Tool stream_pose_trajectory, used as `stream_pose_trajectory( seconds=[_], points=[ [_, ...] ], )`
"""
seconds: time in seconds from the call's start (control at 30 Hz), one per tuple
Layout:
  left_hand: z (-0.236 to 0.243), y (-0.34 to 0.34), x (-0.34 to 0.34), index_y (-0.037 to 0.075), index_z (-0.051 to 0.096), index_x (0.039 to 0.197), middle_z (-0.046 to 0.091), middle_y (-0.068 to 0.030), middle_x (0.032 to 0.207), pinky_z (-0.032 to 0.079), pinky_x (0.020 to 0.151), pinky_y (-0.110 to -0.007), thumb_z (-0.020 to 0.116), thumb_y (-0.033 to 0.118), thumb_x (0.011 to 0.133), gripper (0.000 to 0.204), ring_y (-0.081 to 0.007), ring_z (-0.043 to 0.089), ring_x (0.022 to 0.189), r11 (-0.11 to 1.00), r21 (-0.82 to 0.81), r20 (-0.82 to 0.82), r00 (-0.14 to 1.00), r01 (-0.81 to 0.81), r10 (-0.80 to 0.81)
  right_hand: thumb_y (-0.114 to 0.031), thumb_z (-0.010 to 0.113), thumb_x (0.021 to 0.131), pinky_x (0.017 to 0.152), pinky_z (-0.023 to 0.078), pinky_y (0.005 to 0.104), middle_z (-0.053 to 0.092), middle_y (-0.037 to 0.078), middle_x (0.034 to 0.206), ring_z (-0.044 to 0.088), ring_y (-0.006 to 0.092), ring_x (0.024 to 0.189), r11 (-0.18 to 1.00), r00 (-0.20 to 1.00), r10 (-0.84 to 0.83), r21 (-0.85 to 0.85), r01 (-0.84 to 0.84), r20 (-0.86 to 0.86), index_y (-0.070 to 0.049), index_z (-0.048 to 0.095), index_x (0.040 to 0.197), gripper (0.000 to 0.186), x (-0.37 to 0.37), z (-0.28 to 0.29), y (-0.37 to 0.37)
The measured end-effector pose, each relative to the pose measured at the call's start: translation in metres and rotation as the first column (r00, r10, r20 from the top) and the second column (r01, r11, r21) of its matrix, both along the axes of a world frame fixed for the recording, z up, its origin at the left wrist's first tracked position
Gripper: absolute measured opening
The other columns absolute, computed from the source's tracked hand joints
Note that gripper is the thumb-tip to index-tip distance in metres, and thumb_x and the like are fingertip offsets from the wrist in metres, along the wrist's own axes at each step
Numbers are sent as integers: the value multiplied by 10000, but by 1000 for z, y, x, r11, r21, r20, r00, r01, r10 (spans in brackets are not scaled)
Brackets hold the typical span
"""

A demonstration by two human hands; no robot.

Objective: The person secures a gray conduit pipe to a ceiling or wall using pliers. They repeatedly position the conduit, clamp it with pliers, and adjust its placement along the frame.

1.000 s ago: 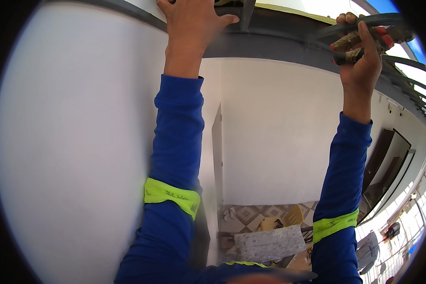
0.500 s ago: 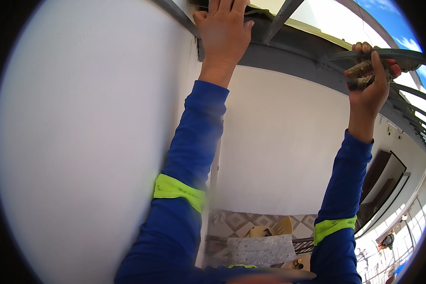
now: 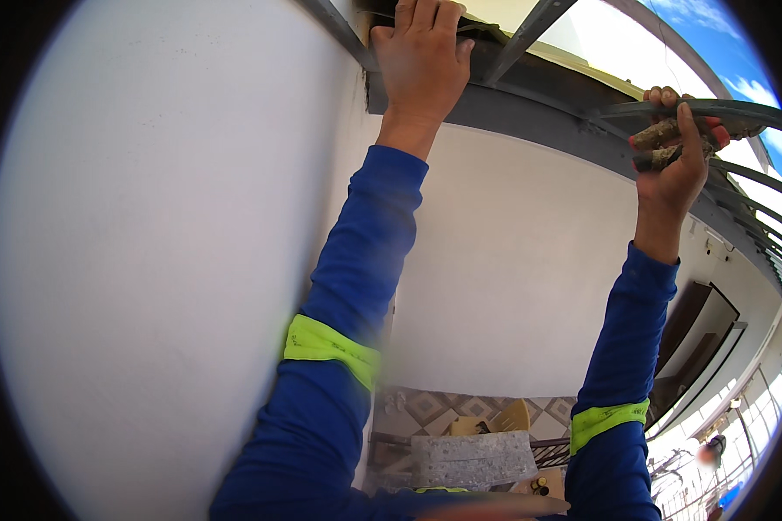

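Both my arms, in blue sleeves with yellow-green bands, reach up. My left hand (image 3: 421, 69) is at the top edge, in front of the grey metal beam (image 3: 513, 104), its back toward me. Its fingers are bent, the tips are hidden, and I cannot make out what they hold. Farther right, my right hand (image 3: 679, 165) is closed around a tool with dirt-caked handles (image 3: 656, 135) that have red and black parts; its working end is not clear. Fingers of that hand also hook over a curved grey metal bar (image 3: 730, 108).
A white wall (image 3: 148, 243) rises close on the left. Grey crossbars (image 3: 530, 39) and yellowish sheeting (image 3: 582, 61) run overhead. Far below are a patterned tile floor (image 3: 426, 408), a grey speckled board (image 3: 473, 460) and a tan chair (image 3: 508, 417). A dark frame (image 3: 691, 347) stands at right.
The view has shifted a little. My left hand shows slightly lower and farther right, much as the beams do. My right hand keeps its hold on the tool and bar.
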State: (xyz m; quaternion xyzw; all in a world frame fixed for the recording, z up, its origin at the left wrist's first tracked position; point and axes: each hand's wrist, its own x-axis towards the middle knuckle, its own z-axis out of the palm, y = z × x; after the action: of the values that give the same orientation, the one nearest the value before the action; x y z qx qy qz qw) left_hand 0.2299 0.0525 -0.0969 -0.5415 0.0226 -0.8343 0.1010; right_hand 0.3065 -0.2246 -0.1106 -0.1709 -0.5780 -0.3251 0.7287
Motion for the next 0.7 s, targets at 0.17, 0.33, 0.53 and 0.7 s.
stream_pose_trajectory(
  seconds=[0.17, 0.33, 0.53, 0.7],
  points=[
    [-1, 2, 2, 117, 629, 1199, 602, -66, 1294, 414, 943, -462, 826, 213, 811, 445, -267, 481, 1378, 1000, 5, 9, 1000, 5, -5, -60, 627, 966, 1024, 533, 402, 677, 146, 1028, 661, 263, 1051, 1000, 1000, -9, -7, 9, -1, 33, 597, 1138, 198, -3, 0, 0],
    [2, -4, 1, 100, 629, 1187, 598, -78, 1291, 427, 939, -460, 820, 218, 828, 424, -276, 474, 1383, 1000, -8, 20, 1000, 13, -13, -83, 623, 975, 1031, 503, 419, 676, 131, 1027, 655, 264, 1060, 999, 1000, -26, -23, 26, 18, 27, 596, 1144, 203, 2, 0, -2],
    [5, -14, -3, 57, 621, 1185, 583, -121, 1282, 443, 935, -464, 816, 211, 829, 434, -312, 468, 1373, 998, -28, 2, 999, 48, -48, -93, 620, 984, 1033, 490, 430, 679, 123, 1031, 651, 264, 1059, 998, 998, -60, -28, 61, 31, -1, 577, 1195, 234, 2, -1, -3],
    [10, -11, 4, 43, 616, 1192, 577, -143, 1280, 447, 1004, -480, 827, 208, 821, 458, -326, 469, 1361, 999, -37, 27, 1000, 3, -2, -109, 632, 983, 1041, 495, 420, 687, 119, 1029, 659, 264, 1070, 999, 999, -47, 5, 47, -12, -21, 613, 1173, 210, -7, 3, 0]
  ],
)
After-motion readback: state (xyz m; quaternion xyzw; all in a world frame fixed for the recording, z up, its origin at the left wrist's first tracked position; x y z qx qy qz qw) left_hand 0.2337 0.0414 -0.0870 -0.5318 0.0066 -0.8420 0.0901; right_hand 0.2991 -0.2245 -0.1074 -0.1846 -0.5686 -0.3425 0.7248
